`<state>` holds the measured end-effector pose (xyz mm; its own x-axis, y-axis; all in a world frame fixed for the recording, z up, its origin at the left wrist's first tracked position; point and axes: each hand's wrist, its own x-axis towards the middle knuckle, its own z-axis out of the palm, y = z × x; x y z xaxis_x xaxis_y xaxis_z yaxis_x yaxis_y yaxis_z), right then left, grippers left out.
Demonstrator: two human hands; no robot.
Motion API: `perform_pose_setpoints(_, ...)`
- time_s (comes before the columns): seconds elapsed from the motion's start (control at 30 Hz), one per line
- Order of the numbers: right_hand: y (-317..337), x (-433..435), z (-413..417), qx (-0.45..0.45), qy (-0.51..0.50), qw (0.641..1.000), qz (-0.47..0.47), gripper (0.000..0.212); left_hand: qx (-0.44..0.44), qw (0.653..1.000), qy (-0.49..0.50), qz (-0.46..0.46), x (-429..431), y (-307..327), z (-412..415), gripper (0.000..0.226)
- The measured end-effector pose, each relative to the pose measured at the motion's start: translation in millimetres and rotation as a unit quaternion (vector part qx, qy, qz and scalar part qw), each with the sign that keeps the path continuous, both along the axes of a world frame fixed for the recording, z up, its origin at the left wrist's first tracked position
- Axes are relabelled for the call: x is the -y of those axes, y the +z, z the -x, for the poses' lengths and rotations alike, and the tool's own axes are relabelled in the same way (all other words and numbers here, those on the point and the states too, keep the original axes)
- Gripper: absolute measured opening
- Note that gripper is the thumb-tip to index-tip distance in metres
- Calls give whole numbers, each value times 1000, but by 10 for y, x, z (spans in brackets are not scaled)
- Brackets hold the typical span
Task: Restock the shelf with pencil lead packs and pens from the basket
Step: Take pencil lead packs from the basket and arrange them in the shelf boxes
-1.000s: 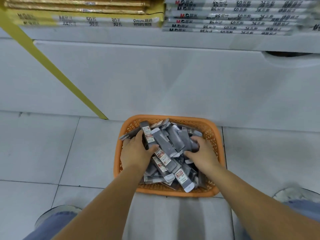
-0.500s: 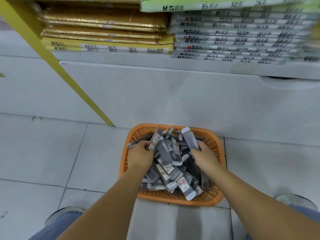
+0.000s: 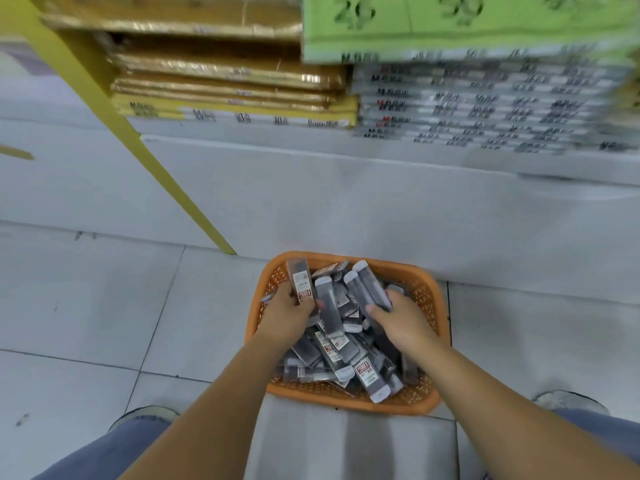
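Note:
An orange mesh basket [image 3: 427,299] sits on the tiled floor, heaped with several grey pencil lead packs [image 3: 341,344] with red-and-white labels. My left hand [image 3: 287,315] is closed around a few packs, one pack [image 3: 300,284] standing upright above the fingers. My right hand [image 3: 403,322] grips two or three more packs [image 3: 367,289] that point up and away from me. Both hands are over the basket's far half. No pens are visible.
A white shelf base [image 3: 346,195] rises just behind the basket. On it lie stacked gold packs [image 3: 225,81], grey paper packs [image 3: 485,109] and a green pack [image 3: 450,26]. A yellow slanted strut [image 3: 145,147] runs down left. My shoes [image 3: 568,401] flank the basket.
Both hands have closed on bundles of packs and lifted them out of the heap. The camera has tilted up, showing more of the shelf.

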<state>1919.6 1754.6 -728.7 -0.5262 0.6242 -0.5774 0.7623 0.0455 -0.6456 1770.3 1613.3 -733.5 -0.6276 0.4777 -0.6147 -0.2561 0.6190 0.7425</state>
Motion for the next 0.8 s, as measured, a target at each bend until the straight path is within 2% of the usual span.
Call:
perform_pose_setpoints(0.13,653,100,-31,-95,-22,993,61,18,98,991,28,-88,-16,524,-144,23)
perform_pose_setpoints(0.3,1772,129,150,-229,1,972,45,13,177,952,64,-243,-198,1558,-51,6)
perform_pose_setpoints(0.5,2867,299,192,-352,40,935,25,14,109,920,-25,-375,-222,2788,-143,27)
perform_pose_setpoints(0.67,3484,340,202,-386,55,921,23,22,90,894,-4,-439,-159,3444,-90,17)
perform_pose_setpoints(0.8,3847,214,350,-374,92,915,-117,17,25,892,18,-452,-204,3750,85,36)
